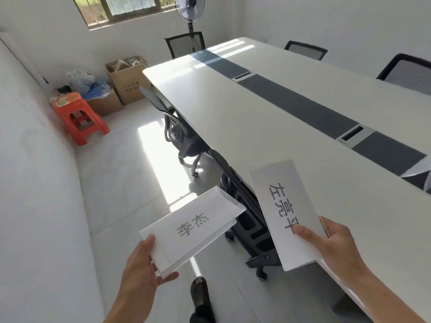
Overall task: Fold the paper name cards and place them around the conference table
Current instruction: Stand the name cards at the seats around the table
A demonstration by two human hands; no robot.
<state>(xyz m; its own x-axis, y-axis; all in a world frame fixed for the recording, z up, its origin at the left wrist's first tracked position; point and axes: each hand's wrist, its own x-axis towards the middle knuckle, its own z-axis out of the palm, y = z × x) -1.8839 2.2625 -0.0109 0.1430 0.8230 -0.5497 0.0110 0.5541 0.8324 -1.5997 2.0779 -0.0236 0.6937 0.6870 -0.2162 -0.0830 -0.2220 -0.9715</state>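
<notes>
Okay, nearest first: my left hand (142, 264) pinches a folded name card (193, 229) by its near corner, thumb on top. The card hangs off the tabletop's (256, 124) long edge, over the floor. My right hand (335, 248) grips a second name card (284, 213) by its near end, and this one reaches in over that same edge. Neither is set down yet.

Risk, as I read it: the left grip is only a corner hold, so a quick swing could slip the card to the floor or spring its fold open. The long right card could sag or crease, being held at one end.

In the way: a tucked-in chair (245, 217) sits under the tabletop edge, its wheeled base close to my shoe (199, 292), so that's a trip hazard. Another chair (177, 127) is tucked in further along. At the tabletop's right end something white (417, 169) is cut off, and I can't tell what it is. Beyond the far end stand more chairs and a fan (190, 10). Off the far corner are an orange stool (79, 117) and cardboard boxes (127, 82).
</notes>
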